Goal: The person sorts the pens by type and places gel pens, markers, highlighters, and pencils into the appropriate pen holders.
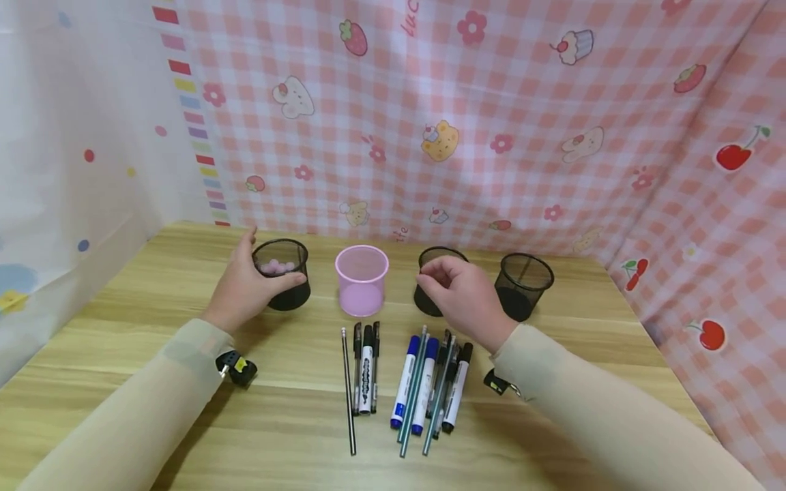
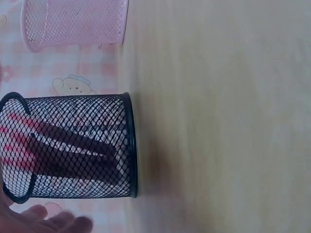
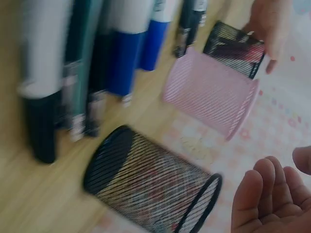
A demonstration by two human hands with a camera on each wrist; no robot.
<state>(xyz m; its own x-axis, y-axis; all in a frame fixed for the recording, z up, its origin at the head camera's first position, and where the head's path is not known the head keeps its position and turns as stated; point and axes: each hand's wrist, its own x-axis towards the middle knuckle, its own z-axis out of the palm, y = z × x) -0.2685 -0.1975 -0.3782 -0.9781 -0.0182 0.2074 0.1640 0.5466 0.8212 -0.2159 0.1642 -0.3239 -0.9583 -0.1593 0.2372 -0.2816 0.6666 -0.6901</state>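
Observation:
My left hand [image 1: 250, 283] is at the far-left black mesh pen cup [image 1: 291, 294], its thumb across the front and its fingers straight on the far side. Inside that cup are things with dark lower parts [image 2: 73, 155] and pink tops [image 1: 276, 266]. Over the rim of another black mesh cup [image 1: 428, 301], right of the pink mesh cup [image 1: 361, 298], hovers my right hand [image 1: 463, 290]. Its fingers [image 3: 265, 187] are loosely bent, the thumb apart from them, with nothing between. That cup shows no contents in the right wrist view.
A further black mesh cup [image 1: 522, 290] stands at the right end of the row. In front lie a dark pencil [image 1: 347, 389], a black-capped marker [image 1: 366, 375] between black pens, and a group with blue-capped markers [image 1: 405, 382], green pencils [image 1: 413, 392] and a black marker [image 1: 457, 389].

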